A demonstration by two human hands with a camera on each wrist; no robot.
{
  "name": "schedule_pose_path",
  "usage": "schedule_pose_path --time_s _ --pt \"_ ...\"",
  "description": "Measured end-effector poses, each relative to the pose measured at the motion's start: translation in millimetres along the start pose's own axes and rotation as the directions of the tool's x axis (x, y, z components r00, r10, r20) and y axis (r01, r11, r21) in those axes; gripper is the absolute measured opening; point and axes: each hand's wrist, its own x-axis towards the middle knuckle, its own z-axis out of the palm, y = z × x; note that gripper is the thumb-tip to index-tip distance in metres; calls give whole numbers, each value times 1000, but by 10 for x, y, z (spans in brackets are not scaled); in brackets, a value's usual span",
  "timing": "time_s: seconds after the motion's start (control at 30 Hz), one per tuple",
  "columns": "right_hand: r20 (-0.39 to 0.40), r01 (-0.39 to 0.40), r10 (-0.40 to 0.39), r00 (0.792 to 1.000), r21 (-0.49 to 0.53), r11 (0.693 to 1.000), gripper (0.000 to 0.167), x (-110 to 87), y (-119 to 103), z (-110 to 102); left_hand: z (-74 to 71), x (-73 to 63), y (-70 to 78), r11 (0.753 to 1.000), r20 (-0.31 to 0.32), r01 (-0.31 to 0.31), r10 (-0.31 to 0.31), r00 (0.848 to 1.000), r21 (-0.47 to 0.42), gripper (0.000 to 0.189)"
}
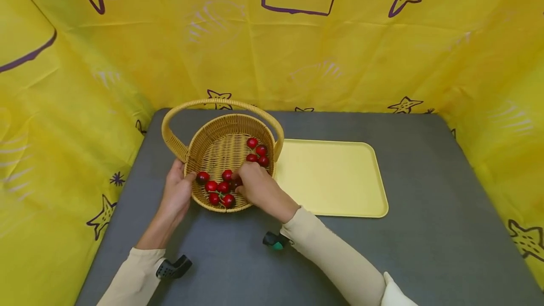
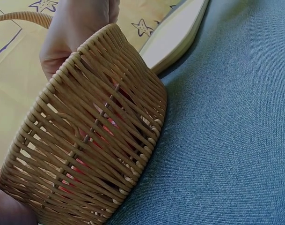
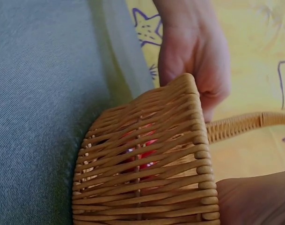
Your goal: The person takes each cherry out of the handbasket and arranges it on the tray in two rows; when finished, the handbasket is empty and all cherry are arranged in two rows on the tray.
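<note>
A round wicker basket (image 1: 196,148) with a tall arched handle stands on the table, tipped slightly toward the person. Inside lie several red cherries (image 1: 223,187) near the front, some with green stems, and a second cluster of cherries (image 1: 261,150) at the right wall. My left hand (image 1: 177,188) grips the basket's left rim just below the handle's foot, thumb over the edge. Reaching in over the front right rim, my right hand (image 1: 257,185) has its fingers curled at a dark cherry (image 1: 236,183), partly hidden by them. Both wrist views show the basket's woven wall (image 2: 95,126) with red glimpsed through the gaps.
A pale yellow rectangular tray (image 1: 335,178) lies right beside the basket, partly behind the right forearm. The grey cloth-covered table (image 1: 425,230) extends to the right and front. Yellow patterned fabric (image 1: 272,60) hangs along the back and both sides.
</note>
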Motion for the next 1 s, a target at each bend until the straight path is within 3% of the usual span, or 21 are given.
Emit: schedule_pose_path --time_s 0.23,0.4,0.63,0.77,0.87,1.0 --pt "-46 38 -30 998 180 983 27 17 94 -45 28 9 -19 1000 10 -3 3 1000 17 67" --pt "-116 96 -73 991 205 974 26 29 115 -42 19 20 -24 1000 8 -14 14 1000 26 70" --pt "-163 85 -24 986 379 921 32 7 118 -27 19 25 -13 1000 3 1 -1 1000 31 70" --pt "-180 97 -19 983 432 897 31 -2 124 -24 22 19 -14 999 3 13 -14 1000 30 69" --pt "-213 127 -38 976 424 897 32 -26 134 -37 21 11 -18 999 2 16 -16 1000 30 69" --pt "-305 221 -98 947 400 890 33 -165 108 -148 26 3 -15 1000 4 12 -12 1000 28 69"
